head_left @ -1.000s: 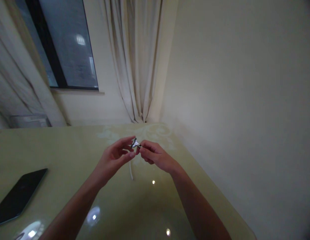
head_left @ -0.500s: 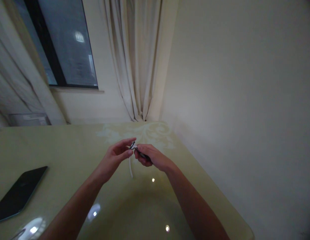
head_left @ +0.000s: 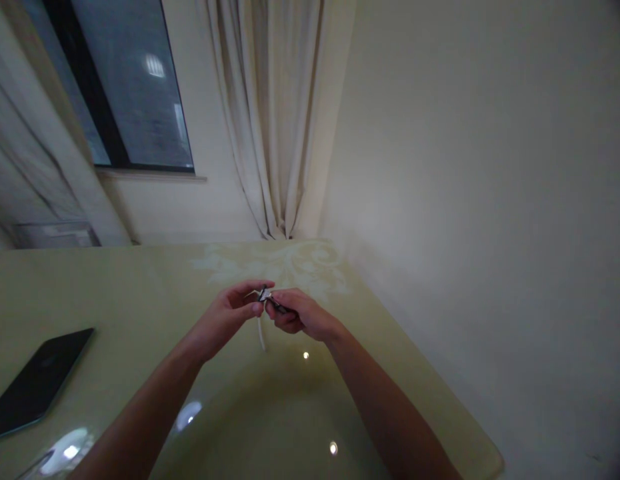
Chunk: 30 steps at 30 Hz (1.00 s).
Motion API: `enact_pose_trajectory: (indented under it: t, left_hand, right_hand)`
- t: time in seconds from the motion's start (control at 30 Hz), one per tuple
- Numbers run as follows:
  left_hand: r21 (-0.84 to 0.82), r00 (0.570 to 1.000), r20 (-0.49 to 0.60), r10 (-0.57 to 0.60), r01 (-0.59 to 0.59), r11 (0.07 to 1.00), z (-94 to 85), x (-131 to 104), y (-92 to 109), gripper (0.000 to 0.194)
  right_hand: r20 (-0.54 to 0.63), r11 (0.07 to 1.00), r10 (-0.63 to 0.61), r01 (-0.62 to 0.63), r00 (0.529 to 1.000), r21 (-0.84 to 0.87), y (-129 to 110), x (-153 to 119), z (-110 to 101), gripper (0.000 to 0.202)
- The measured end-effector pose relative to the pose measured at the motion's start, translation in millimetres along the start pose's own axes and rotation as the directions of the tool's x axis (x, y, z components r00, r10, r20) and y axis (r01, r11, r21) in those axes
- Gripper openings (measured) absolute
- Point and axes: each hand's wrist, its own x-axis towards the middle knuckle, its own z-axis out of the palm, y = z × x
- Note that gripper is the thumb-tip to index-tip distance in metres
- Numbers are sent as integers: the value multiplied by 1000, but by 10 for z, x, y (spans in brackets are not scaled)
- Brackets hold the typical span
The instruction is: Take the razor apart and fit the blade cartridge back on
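One tool (head_left: 265, 295) slants, head up-left, right fingers (head_left: 286, 299) clamping it, left fingers' (head_left: 249, 311) grip unclear.

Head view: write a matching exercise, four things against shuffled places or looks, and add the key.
1. Metal piece
2. Slab
3. Window
4. Curtains

A. Cream, hanging in folds
B. Dark, flat on the table
C. Between the left hand and the right hand
D. Dark-framed, upper left

Pairs: 1-C, 2-B, 3-D, 4-A
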Motion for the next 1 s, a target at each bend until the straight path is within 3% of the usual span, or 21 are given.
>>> enact_pose_trajectory:
  t: [0.17,0.4,1.0]
  left_hand:
    - [127,999,-31,28,-24,992,38,-28,147,49]
    - [174,996,8,92,-92,981,133,-84,360,41]
    - [3,982,82,171,-172,985,180,-101,394,44]
  right_hand:
    - [8,998,-51,51,999,-38,-49,-39,16,46]
    - [43,994,-84,87,996,-61,-95,-81,38,48]
    - [94,974,-177,189,980,-128,-213,-146,107,50]
